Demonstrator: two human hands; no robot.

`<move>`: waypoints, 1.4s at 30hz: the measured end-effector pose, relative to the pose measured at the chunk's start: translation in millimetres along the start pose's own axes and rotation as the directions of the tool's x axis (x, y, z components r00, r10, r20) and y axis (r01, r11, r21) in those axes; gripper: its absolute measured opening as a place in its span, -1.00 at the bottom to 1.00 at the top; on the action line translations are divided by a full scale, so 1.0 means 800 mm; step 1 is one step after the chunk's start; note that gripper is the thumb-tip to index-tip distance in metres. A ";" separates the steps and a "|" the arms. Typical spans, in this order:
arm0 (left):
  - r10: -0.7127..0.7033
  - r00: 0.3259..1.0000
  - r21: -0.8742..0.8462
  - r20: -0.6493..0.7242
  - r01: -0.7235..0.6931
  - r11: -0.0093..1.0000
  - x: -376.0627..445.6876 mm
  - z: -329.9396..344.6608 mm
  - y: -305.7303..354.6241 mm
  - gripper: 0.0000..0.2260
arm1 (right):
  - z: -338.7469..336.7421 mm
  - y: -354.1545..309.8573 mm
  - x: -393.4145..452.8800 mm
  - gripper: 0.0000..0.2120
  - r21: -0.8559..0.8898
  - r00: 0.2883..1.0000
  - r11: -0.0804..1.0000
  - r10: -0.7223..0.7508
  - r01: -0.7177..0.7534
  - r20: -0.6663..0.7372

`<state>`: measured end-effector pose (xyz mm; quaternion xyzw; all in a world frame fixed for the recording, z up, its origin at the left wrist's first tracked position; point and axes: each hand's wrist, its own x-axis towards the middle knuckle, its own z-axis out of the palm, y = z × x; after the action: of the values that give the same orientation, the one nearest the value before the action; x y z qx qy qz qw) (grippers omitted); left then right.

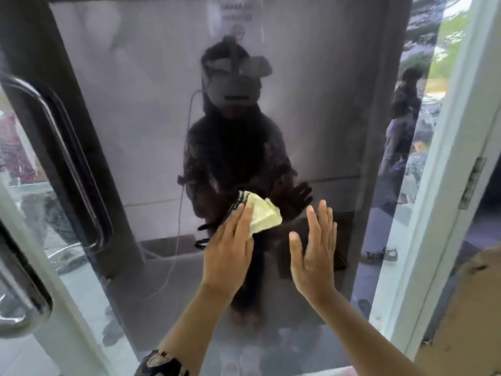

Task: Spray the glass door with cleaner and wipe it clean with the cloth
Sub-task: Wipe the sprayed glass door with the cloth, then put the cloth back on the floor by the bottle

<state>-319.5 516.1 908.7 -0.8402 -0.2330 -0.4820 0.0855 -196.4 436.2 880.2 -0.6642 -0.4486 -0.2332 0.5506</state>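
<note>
- I see the metal pull handle at the far left of the glass door; a wide stroke that way could knock the knuckles against it.
- My left hand lies flat, fingers together, pinning the pale cloth against the pane at mid-height. Only part of the cloth is under the palm (the rest sticks out above right), so I judge it could slide free or bunch and leave streaks.
- My right hand is spread open and empty, palm at the glass just beside the cloth; bare skin there may print fresh smears.
- No spray bottle is in view, so a dry patch may just get rubbed.
- The white door frame and its hinge are a pinch risk if the door swings.
</note>
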 end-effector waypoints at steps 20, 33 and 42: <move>-0.137 0.259 -0.274 0.956 0.956 -0.104 -0.096 0.009 0.083 -0.83 | -0.088 0.041 -0.076 -0.82 0.269 0.594 0.599 0.447 -0.754 0.669; -0.046 -0.013 0.012 0.999 1.000 -0.013 -0.251 0.116 0.147 -0.63 | -0.174 0.178 -0.246 -0.86 0.118 0.381 0.363 0.856 -0.924 0.349; -0.138 -0.020 0.039 0.990 0.990 0.136 -0.381 0.219 0.320 -0.69 | -0.307 0.302 -0.413 -0.90 0.090 -0.008 -0.035 0.960 -0.995 0.281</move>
<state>-193.2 261.8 578.9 -0.6316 -0.3945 0.0138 -0.6673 -106.8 95.3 558.2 -0.7186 0.0913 0.3321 0.6042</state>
